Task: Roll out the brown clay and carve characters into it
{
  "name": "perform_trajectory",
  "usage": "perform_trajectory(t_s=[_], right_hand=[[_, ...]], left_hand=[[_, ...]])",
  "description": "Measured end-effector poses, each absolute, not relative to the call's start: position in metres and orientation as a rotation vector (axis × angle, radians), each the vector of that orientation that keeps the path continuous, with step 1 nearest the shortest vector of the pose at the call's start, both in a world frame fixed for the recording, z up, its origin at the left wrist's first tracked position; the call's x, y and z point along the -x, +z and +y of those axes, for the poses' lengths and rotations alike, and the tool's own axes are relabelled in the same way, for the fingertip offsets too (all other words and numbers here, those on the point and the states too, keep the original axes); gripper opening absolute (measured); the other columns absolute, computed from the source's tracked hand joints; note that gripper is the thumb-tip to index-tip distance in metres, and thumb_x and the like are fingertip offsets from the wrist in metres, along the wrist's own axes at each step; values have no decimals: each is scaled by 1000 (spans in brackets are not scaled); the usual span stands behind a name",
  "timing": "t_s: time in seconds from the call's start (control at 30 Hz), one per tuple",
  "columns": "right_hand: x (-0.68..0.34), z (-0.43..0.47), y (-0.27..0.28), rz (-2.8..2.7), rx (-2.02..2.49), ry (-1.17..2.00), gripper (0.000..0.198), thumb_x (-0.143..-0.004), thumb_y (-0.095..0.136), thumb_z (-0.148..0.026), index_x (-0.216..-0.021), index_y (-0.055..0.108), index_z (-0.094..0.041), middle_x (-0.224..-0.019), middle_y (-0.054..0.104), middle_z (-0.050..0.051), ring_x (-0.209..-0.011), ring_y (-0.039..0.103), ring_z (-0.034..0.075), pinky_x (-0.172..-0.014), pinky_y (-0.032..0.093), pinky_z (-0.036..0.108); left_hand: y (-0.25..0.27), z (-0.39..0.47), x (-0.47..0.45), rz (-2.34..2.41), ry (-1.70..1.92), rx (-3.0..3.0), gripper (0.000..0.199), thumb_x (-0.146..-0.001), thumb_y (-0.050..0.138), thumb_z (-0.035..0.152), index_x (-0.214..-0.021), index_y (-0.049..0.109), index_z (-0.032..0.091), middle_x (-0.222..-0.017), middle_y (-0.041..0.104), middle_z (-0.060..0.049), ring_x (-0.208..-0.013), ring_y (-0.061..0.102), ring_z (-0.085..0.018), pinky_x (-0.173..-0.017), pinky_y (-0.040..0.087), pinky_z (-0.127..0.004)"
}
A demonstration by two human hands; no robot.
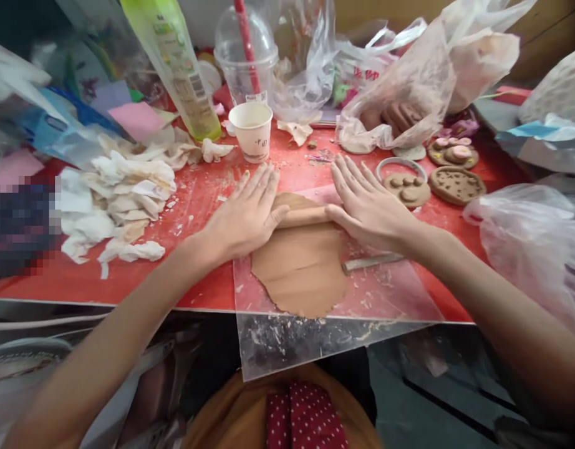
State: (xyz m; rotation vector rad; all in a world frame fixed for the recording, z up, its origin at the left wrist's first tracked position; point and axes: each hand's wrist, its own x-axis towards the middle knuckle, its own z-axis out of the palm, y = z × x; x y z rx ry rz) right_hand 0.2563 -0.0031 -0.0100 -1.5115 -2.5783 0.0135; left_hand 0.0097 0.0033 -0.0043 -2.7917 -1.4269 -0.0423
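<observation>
A flattened sheet of brown clay [301, 268] lies on a clear plastic sheet [287, 352], which hangs over the table's front edge. Across the far part of the clay runs a rolling pin [307, 217]. My left hand [250, 215] presses flat on the pin's left end, fingers stretched forward. On the right end rests my right hand [367, 202], also flat with fingers extended. Both palms cover the pin's ends. A thin grey stick [372, 262] lies right of the clay, under my right forearm.
Crumpled tissues [123, 193] cover the left side of the red table [194, 287]. A paper cup [251, 134], a green bottle [175, 75] and a plastic cup with a straw [247, 56] stand behind. Decorated clay discs [457, 185], a ring [400, 163] and plastic bags [535, 237] are at right.
</observation>
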Motion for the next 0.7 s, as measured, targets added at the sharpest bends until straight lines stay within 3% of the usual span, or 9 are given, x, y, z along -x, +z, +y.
perform_trajectory(t_s=[0.1, 0.2, 0.33, 0.4, 0.47, 0.53, 0.7], right_hand=[[-261, -27, -7, -2623, 1405, 36, 85, -95, 15, -64, -152, 14, -1, -157, 15, 20, -147, 10, 28, -119, 19, 54], [-286, -88, -7, -2725, 1263, 200, 82, -95, 23, -64, -155, 3, -12, -158, 16, 13, -146, 18, 28, -113, 35, 52], [-318, -129, -10, -2405, 1496, -45, 71, -95, 45, -34, -155, 7, -31, -157, 24, 2, -141, 31, 28, -114, 38, 51], [-324, -128, -10, -2341, 1540, -203, 75, -91, 50, -20, -154, 13, -37, -155, 31, 0, -139, 36, 29, -114, 39, 52], [-325, -123, -8, -2411, 1521, -292, 76, -89, 50, -16, -153, 15, -37, -152, 37, 1, -137, 40, 29, -109, 45, 53], [-323, -121, -5, -2466, 1520, -376, 76, -90, 49, -17, -154, 13, -34, -149, 41, 4, -135, 44, 29, -105, 47, 54], [-321, -116, 0, -2625, 1552, -460, 72, -90, 46, -21, -155, 15, -25, -143, 49, 12, -118, 57, 34, -88, 53, 53]], left_hand=[[-1, -28, -5, -1355, -120, 2789, 67, -99, 24, 43, -146, 22, -5, -155, 22, -24, -147, 18, -31, -120, 23, -48], [2, -85, 6, -1044, -184, 2857, 62, -99, 31, 41, -144, 30, -2, -152, 32, -21, -143, 30, -30, -115, 35, -42], [-1, -104, 17, -1052, -291, 2646, 53, -96, 46, 28, -139, 39, -1, -145, 46, -20, -136, 43, -31, -111, 40, -44], [-3, -91, 20, -1074, -338, 2533, 42, -94, 51, 25, -130, 51, 2, -130, 60, -17, -120, 57, -28, -101, 49, -43], [-3, -79, 24, -998, -376, 2492, 33, -94, 53, 24, -119, 59, 3, -112, 68, -15, -100, 65, -24, -88, 54, -38], [-2, -71, 32, -951, -406, 2442, 32, -93, 54, 23, -118, 59, 4, -103, 69, -15, -92, 66, -24, -82, 54, -38], [-5, -62, 67, -1353, -427, 2251, 45, -94, 49, 23, -138, 44, 13, -112, 63, -16, -104, 60, -31, -86, 51, -46]])
